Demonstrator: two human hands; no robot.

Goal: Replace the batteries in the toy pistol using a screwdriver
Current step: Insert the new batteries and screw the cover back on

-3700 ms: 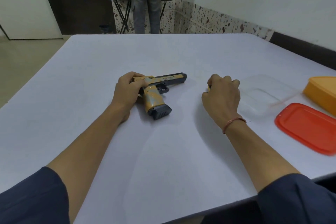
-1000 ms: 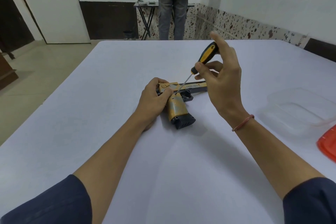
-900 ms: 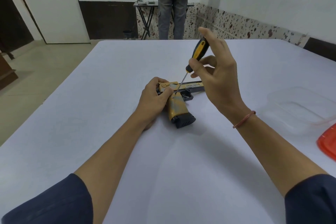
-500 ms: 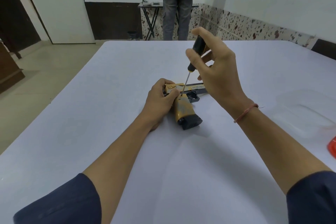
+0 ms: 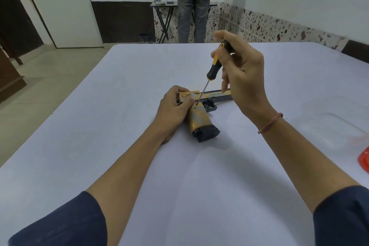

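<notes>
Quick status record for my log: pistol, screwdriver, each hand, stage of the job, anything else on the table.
pistol: on its side on the table, barrel to the right, grip toward the camera
screwdriver: nearly upright, tip on the pistol just above the grip
left hand: grips the pistol's rear end
right hand: holds the screwdriver handle
stage: pistol looks closed, no batteries in view
also on table: clear container and red lid, far right
</notes>
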